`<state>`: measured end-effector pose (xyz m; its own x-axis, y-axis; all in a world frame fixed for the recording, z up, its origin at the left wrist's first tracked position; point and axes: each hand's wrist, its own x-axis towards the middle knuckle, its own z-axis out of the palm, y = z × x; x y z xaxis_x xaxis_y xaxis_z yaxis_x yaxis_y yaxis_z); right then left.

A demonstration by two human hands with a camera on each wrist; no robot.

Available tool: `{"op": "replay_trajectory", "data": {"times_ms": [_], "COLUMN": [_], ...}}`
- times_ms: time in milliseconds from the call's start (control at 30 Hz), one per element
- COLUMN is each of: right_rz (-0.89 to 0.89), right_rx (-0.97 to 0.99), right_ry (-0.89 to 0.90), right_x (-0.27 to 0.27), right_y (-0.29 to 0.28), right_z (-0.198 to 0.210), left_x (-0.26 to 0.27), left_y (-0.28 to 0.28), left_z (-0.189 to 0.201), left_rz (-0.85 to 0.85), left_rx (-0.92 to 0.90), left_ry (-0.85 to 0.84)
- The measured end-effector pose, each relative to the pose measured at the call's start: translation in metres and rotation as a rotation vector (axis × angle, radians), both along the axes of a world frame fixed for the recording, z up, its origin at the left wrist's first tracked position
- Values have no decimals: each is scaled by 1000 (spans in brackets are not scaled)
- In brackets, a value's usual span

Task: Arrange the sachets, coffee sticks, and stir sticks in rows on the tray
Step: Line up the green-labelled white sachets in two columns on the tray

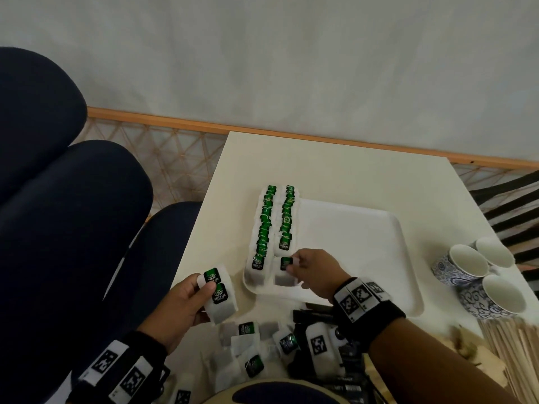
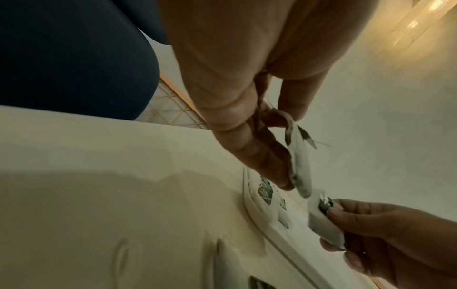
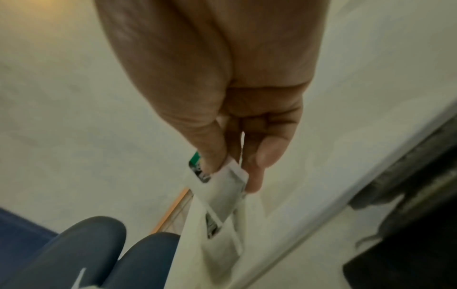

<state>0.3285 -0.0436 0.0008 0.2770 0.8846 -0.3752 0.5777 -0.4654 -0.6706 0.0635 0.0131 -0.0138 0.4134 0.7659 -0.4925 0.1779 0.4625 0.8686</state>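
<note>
A white tray [image 1: 364, 228] lies on the white table, with two rows of green-tagged tea sachets [image 1: 274, 220] along its left side. My right hand [image 1: 313, 272] pinches one tea sachet [image 1: 287, 271] at the near end of the second row, low over the tray; the right wrist view shows that sachet [image 3: 222, 187] between thumb and fingers. My left hand [image 1: 180, 304] holds a small stack of tea sachets [image 1: 218, 290] just left of the tray; they show edge-on [image 2: 300, 166] in the left wrist view. Loose sachets [image 1: 250, 345] and dark coffee sticks [image 1: 315, 314] lie near me.
Three blue-patterned cups [image 1: 478, 275] stand at the table's right edge. Wooden stir sticks [image 1: 513, 342] lie bundled at the near right. Dark blue cushions [image 1: 58, 199] sit left of the table, with a wooden lattice rail [image 1: 175, 153] behind.
</note>
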Motion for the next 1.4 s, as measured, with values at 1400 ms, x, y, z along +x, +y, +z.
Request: {"op": "replay_trajectory", "data": {"times_ms": [1400], "right_rz": [96], "right_rx": [118], "right_ry": [130], "right_x": [-6], "right_y": [15], "right_z": [-7], "left_x": [73], "left_y": [32], "left_z": [4], "left_rz": [-157], "left_rx": [72], "left_ry": [0]}}
